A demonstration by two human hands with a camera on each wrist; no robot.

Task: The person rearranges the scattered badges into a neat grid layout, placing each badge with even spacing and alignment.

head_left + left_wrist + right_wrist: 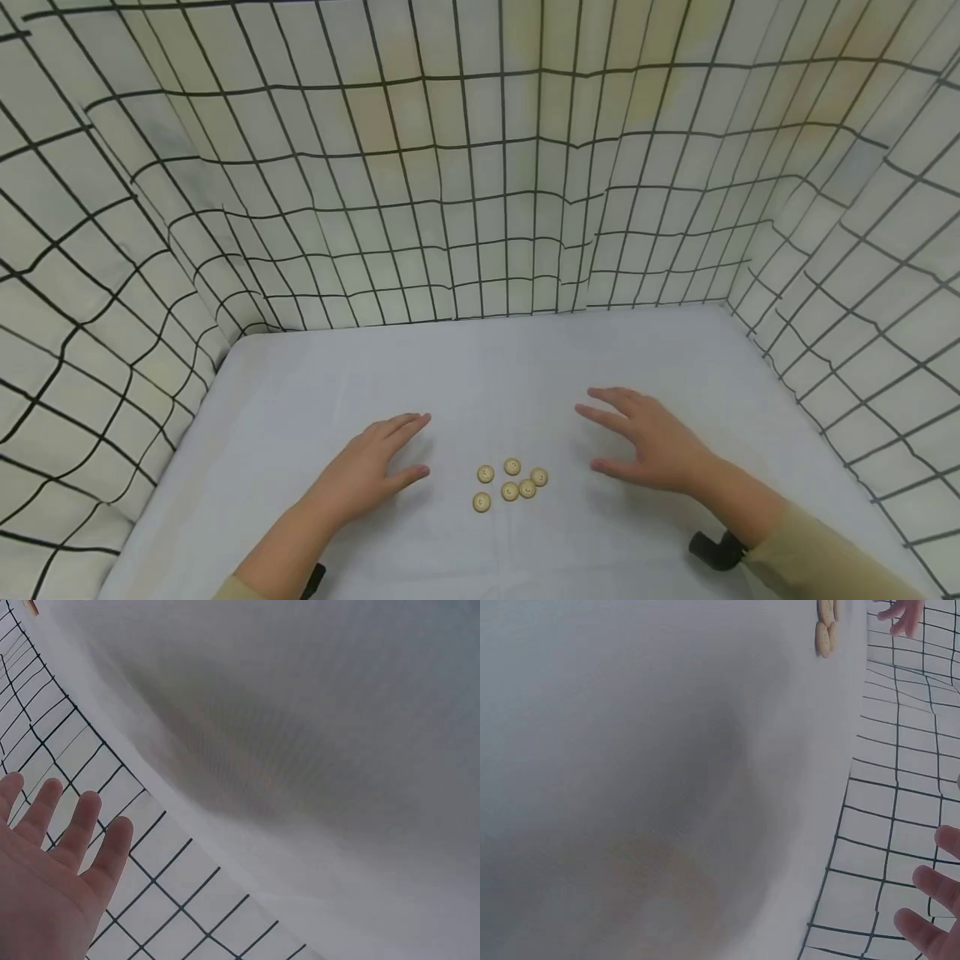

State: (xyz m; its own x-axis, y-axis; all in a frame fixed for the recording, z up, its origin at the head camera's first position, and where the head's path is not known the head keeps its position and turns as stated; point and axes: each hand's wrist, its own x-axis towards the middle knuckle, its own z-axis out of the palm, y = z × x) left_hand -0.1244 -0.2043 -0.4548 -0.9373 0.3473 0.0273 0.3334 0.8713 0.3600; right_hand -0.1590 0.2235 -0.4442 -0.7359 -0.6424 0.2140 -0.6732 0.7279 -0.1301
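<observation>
Several round, pale wooden buttons (510,491) lie in a loose cluster on the white table, between the two hands in the head view. Some of them touch or overlap at the right of the group. To their left is the left hand (367,471), fingers extended and holding nothing. On the other side the right hand (652,442) hovers with spread fingers, also holding nothing. The left wrist view has the left hand (64,862) at its lower left. Part of the right hand (934,900) shows at the edge of the right wrist view, with a few buttons (825,630) at the top.
A white cloth covers the tabletop (375,367). White walls with a black grid (480,183) enclose its back and both sides. A black wrist device (717,550) sits by the right forearm, and another dark piece (313,581) by the left.
</observation>
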